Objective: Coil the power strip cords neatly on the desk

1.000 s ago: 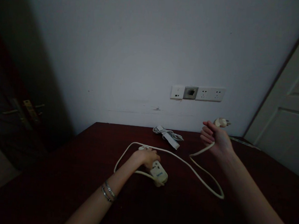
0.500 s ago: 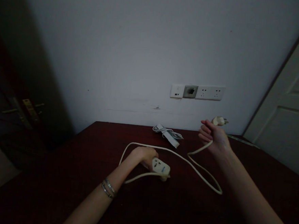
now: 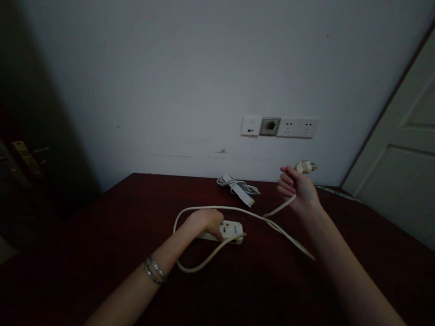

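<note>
My left hand (image 3: 209, 221) is closed over the middle of a white power strip (image 3: 234, 229) that lies on the dark red table. The hand covers much of the strip, and one socket shows to its right. A cream cord (image 3: 211, 257) leaves the strip's right end, loops round to the left and runs behind my left hand. At the right, my right hand (image 3: 297, 188) is raised above the table and closed round the cord just below its plug (image 3: 304, 166). The plug's prongs point right.
A white power strip with its cord wound round it (image 3: 238, 188) lies near the wall. Sockets and switch plates (image 3: 296, 128) are set in the wall above. A thin flat strip (image 3: 338, 193) lies along the table's back right edge. Doors stand at both sides.
The power strip, tilted half a second ago, now lies flatter under my left hand. The cord loop at the front has swung lower. The view has shifted slightly.
</note>
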Available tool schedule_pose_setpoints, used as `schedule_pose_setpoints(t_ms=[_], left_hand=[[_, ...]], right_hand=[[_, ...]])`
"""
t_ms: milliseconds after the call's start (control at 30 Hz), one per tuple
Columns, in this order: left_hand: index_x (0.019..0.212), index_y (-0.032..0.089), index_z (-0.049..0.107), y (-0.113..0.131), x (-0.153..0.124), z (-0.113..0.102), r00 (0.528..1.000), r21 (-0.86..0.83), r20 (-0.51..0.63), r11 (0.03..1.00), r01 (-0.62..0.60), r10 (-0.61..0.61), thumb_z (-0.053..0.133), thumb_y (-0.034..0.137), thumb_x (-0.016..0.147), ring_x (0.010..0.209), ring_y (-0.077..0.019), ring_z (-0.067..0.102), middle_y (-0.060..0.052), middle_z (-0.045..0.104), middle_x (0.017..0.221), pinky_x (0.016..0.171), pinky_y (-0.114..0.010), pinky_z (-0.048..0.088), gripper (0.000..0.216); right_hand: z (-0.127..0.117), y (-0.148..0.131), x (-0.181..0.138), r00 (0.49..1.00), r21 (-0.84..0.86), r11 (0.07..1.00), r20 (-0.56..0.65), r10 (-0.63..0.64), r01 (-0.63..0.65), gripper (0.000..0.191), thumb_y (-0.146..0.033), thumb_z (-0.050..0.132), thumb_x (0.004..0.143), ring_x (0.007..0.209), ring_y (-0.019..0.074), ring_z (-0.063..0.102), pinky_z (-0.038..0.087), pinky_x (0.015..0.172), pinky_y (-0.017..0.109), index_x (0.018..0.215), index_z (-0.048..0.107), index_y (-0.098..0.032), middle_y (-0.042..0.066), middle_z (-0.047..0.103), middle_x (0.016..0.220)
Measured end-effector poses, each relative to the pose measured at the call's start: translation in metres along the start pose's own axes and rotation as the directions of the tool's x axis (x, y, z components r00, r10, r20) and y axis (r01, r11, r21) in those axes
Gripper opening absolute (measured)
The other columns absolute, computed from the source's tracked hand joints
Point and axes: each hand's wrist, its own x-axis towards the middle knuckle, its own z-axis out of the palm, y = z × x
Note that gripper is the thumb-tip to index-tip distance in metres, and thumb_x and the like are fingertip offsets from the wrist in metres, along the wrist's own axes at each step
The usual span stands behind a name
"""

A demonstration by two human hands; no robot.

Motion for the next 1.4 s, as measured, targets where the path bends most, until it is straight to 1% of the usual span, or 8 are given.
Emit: schedule_pose_setpoints(t_ms=[233, 333, 467, 567, 767, 1000, 1133, 1400], left_hand=[[0.099, 0.010, 0.067, 0.017, -0.022, -0.013, 0.998, -0.022, 0.025, 0.998, 0.056, -0.055, 0.062, 0.039, 0.067, 0.078, -0.0278, 0.063, -0.018, 0.067, 0.097, 0.059, -0.031, 0.045, 0.044], [0.088, 0.012, 0.070, 0.025, -0.043, -0.027, 0.986, -0.074, -0.166, 0.996, -0.040, 0.027, 0.057, 0.038, 0.073, 0.076, -0.0265, 0.063, -0.016, 0.068, 0.088, 0.063, -0.032, 0.045, 0.033], [0.097, 0.015, 0.067, 0.040, -0.057, -0.038, 0.787, -0.369, -0.596, 0.815, -0.446, 0.161, 0.052, 0.038, 0.081, 0.084, -0.0209, 0.062, -0.011, 0.068, 0.093, 0.075, -0.032, 0.045, 0.032], [0.114, 0.014, 0.059, 0.057, -0.044, -0.030, 0.722, -0.578, -0.680, 0.514, -0.634, 0.128, 0.060, 0.041, 0.077, 0.096, -0.0203, 0.059, -0.013, 0.062, 0.111, 0.083, -0.032, 0.045, 0.046], [0.083, 0.009, 0.067, 0.069, -0.007, -0.008, 0.790, -0.785, -0.540, 0.166, -0.597, 0.290, 0.057, 0.039, 0.079, 0.084, -0.0160, 0.061, -0.010, 0.067, 0.087, 0.082, -0.030, 0.045, 0.032], [0.070, 0.010, 0.061, 0.039, -0.002, -0.004, 0.864, -0.741, -0.421, 0.444, -0.503, 0.276, 0.056, 0.040, 0.079, 0.051, -0.0078, 0.050, 0.000, 0.056, 0.059, 0.053, -0.020, 0.040, 0.031], [0.092, 0.014, 0.060, 0.033, 0.002, 0.003, 0.885, -0.803, -0.249, 0.426, -0.416, 0.394, 0.050, 0.027, 0.083, 0.046, -0.0051, 0.049, 0.001, 0.058, 0.068, 0.049, -0.018, 0.039, 0.018], [0.085, 0.012, 0.061, 0.022, -0.023, -0.025, 0.792, -0.772, -0.558, 0.193, -0.605, 0.248, 0.053, 0.032, 0.083, 0.084, -0.0133, 0.059, -0.007, 0.065, 0.085, 0.079, -0.027, 0.043, 0.021]], right_hand=[[0.010, 0.002, -0.005, 1.000, 0.023, 1.000, -0.007, 0.012, -0.012, 0.019, -0.019, 0.042, 0.088, 0.027, 0.0028, 0.019, 0.017, 0.024, 0.013, 0.073, 0.052, -0.015, -0.009, 0.032, 0.039], [0.019, 0.001, -0.010, 1.000, 0.031, 1.000, 0.008, 0.002, -0.003, 0.019, -0.020, 0.044, 0.088, 0.027, 0.0025, 0.019, 0.016, 0.024, 0.012, 0.072, 0.053, -0.015, -0.009, 0.032, 0.039], [0.040, -0.001, -0.025, 0.999, 0.058, 0.998, 0.037, -0.023, 0.021, 0.022, -0.020, 0.042, 0.089, 0.028, 0.0025, 0.017, 0.015, 0.025, 0.013, 0.071, 0.054, -0.014, -0.009, 0.030, 0.038], [0.057, 0.003, -0.039, 0.997, 0.079, 0.996, 0.066, -0.048, 0.043, 0.019, -0.022, 0.047, 0.087, 0.029, 0.0025, 0.017, 0.015, 0.025, 0.013, 0.072, 0.055, -0.014, -0.009, 0.030, 0.039], [0.071, 0.008, -0.054, 0.989, 0.153, 0.981, 0.069, -0.131, 0.119, 0.014, -0.025, 0.052, 0.085, 0.029, 0.0027, 0.018, 0.016, 0.025, 0.013, 0.073, 0.054, -0.016, -0.010, 0.028, 0.040], [0.052, -0.025, -0.047, 0.982, 0.265, 0.945, -0.053, -0.184, 0.191, 0.032, -0.017, 0.029, 0.094, 0.028, 0.0037, 0.021, 0.018, 0.026, 0.016, 0.070, 0.051, -0.014, -0.008, 0.028, 0.039], [0.034, -0.048, -0.046, 0.962, 0.281, 0.920, -0.068, -0.265, 0.273, 0.035, -0.018, 0.026, 0.095, 0.028, 0.0042, 0.024, 0.019, 0.025, 0.016, 0.070, 0.050, -0.015, -0.007, 0.029, 0.039], [0.005, -0.051, -0.028, 0.983, 0.207, 0.962, -0.090, -0.162, 0.177, 0.022, -0.021, 0.040, 0.088, 0.034, 0.0056, 0.036, 0.033, 0.031, 0.015, 0.071, 0.054, -0.019, -0.004, 0.039, 0.042]])
